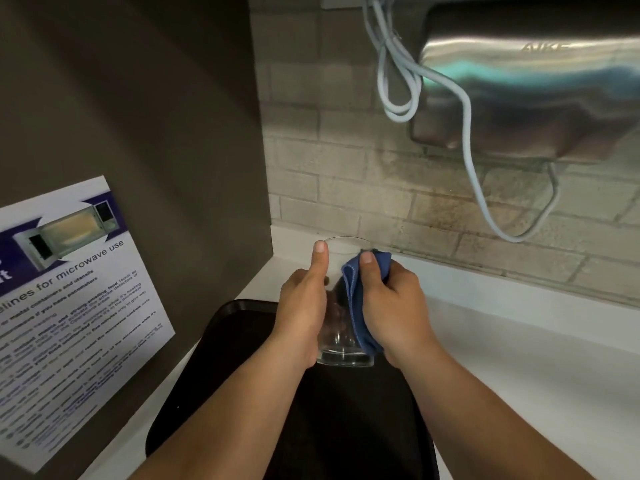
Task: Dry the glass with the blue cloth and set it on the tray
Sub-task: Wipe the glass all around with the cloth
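A clear drinking glass (341,344) is held upright in the air above the far end of a black tray (242,368). My left hand (304,310) grips the glass from its left side, thumb pointing up along the wall to the rim. My right hand (391,306) grips a folded blue cloth (356,296) and presses it against the right side of the glass, thumb on the cloth near the rim. The cloth hides the right wall of the glass.
The tray lies on a white counter (519,341) that runs to the right. A dark panel with a microwave notice (69,306) stands on the left. On the tiled back wall hangs a steel hand dryer (526,84) with a looped pale cable (471,161).
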